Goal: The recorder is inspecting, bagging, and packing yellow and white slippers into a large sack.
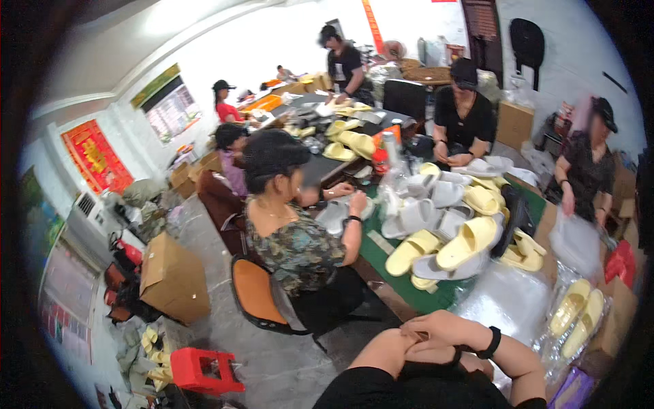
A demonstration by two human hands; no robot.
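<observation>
My two hands overlap close in front of me, at the near edge of the work table. My right hand (441,328), with a black band at its wrist, lies on top with its fingers curled; what they close on is hidden. Beneath it is my left hand (428,352), its fingers mostly covered. Just beyond my hands lies a stack of clear plastic bags (507,300). A heap of pale yellow slippers (466,243) and grey slippers (413,219) covers the green table mat (381,260). To the right, a pair of yellow slippers (571,310) rests on clear plastic.
A co-worker in a patterned top (293,235) sits at the left, handling a grey slipper. Other people work along the far tables. At the right a person (587,163) holds a clear bag. An orange-backed chair (257,290), red stool (201,370) and cardboard box (175,278) stand left.
</observation>
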